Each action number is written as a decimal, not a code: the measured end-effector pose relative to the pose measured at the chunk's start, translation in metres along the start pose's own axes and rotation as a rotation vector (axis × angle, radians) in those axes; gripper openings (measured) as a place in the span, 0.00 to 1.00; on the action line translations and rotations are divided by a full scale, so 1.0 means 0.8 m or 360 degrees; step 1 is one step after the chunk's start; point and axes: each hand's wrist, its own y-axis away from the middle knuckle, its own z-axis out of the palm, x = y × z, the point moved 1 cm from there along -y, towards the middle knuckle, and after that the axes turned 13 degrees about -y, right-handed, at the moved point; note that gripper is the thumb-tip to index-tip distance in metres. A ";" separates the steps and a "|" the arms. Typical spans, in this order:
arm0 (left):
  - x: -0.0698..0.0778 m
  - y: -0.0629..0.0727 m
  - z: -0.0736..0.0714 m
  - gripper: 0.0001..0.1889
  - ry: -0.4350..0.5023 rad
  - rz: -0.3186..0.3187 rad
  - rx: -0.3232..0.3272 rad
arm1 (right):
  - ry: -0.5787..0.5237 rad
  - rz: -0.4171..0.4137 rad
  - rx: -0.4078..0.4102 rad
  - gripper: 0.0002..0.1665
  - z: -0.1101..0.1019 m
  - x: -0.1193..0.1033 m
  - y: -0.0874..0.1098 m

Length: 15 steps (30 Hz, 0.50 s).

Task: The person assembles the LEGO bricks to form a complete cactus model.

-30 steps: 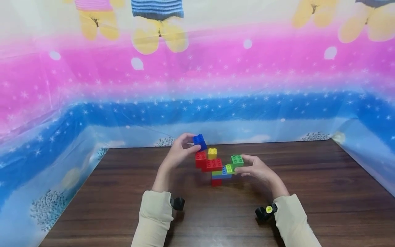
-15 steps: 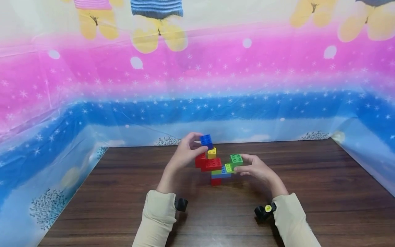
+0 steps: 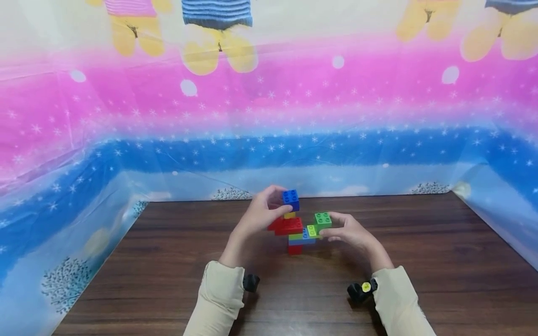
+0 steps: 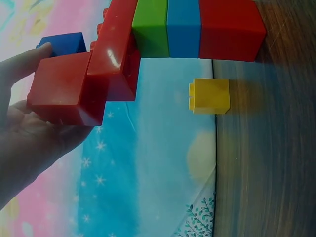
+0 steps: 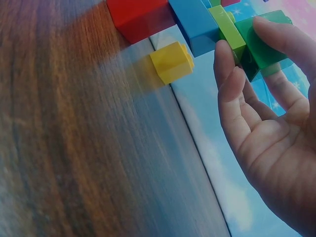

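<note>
My left hand [image 3: 259,215] pinches a dark blue toy brick [image 3: 291,199] between thumb and fingers, up high at the left end of a brick structure. In the left wrist view, the blue brick [image 4: 66,44] is partly hidden behind a red brick [image 4: 61,84]. The structure joins red bricks [image 3: 290,226], lime-green and light-blue pieces [image 3: 302,241], and a red foot [image 3: 295,250] at the bottom. On its right end sits a green brick [image 3: 322,219], which my right hand [image 3: 350,231] holds between thumb and fingers.
A yellow brick [image 4: 212,96] stands on the brown wooden table [image 3: 168,280], apart from the structure and behind it. A printed pink and blue cloth [image 3: 269,144] rises around the table's back and sides. Each wrist carries a black camera [image 3: 359,293].
My left hand has moved right and slightly down with the blue brick, which tilts less and now partly covers the yellow brick in the head view. My right hand stays on the green brick.
</note>
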 end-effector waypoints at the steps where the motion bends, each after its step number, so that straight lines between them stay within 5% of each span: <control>1: 0.000 0.000 0.001 0.19 -0.0020 0.0001 -0.0012 | -0.0003 0.0000 0.0002 0.40 0.000 0.000 0.000; 15: 0.004 0.002 0.006 0.16 -0.0235 -0.0034 -0.0110 | -0.0049 -0.0023 -0.0035 0.40 -0.001 0.001 -0.001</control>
